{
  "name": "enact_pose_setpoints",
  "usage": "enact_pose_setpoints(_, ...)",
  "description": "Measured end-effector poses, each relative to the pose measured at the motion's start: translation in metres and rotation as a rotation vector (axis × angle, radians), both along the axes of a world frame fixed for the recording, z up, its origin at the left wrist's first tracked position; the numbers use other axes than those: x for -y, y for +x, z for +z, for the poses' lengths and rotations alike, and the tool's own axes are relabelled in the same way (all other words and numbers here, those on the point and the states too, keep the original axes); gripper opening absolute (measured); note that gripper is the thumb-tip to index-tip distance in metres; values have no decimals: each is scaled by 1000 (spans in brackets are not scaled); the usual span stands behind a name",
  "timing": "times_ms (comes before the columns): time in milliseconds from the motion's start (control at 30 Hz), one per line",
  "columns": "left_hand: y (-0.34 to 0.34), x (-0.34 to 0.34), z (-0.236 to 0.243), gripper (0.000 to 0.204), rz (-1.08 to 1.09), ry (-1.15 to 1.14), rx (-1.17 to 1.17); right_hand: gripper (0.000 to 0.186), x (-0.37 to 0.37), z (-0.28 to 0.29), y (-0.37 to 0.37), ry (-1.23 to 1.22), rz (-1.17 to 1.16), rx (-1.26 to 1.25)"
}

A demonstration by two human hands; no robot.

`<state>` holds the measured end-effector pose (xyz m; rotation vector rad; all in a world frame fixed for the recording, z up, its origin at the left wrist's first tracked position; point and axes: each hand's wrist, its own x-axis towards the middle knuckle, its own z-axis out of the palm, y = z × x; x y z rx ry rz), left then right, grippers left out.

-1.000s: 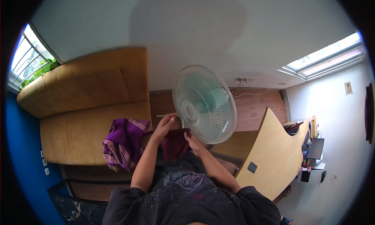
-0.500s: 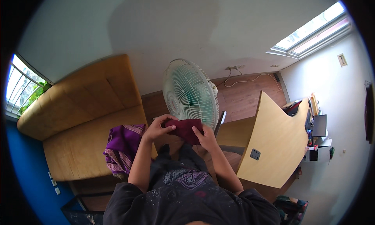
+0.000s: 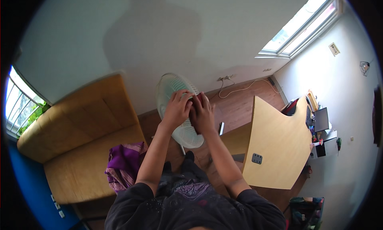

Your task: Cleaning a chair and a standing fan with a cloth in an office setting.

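A folded dark red cloth (image 3: 196, 125) is mostly hidden between my hands, raised in front of the fan. My right hand (image 3: 203, 113) lies over it with the fingers pointing away from me. Beside it, my left hand (image 3: 176, 110) curls its fingers at the cloth's left side. The white round fan (image 3: 167, 86) with its wire grille stands just beyond and below both hands. Whether the cloth touches the grille, I cannot tell.
To the left stands a tan sofa (image 3: 79, 118) with a purple patterned cloth (image 3: 123, 160) on its seat. On the right is a light wooden desk (image 3: 279, 146) with a laptop and small items along its far edge. A white cable (image 3: 239, 88) runs over the floor.
My hands have moved away from my body and closer together, turning the cloth so it is now mostly covered. The view has shifted, and the fan appears lower and further left.
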<state>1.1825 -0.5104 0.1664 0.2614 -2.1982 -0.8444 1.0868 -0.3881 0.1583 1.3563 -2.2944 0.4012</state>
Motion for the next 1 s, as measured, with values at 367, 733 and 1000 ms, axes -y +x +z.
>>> enact_pose_setpoints(367, -11, 20, -29, 30, 16, -184, 218, 60, -49, -59, 50, -598, 6, 696)
enact_pose_setpoints(733, -21, 24, -34, 33, -9, -115, 146, 44, -99, -201, 66, -1403, -227, 1988)
enact_pose_setpoints(1000, -25, 14, -35, 30, 50, -83, 160, 53, -140, -157, 24, -1960, 284, 2032)
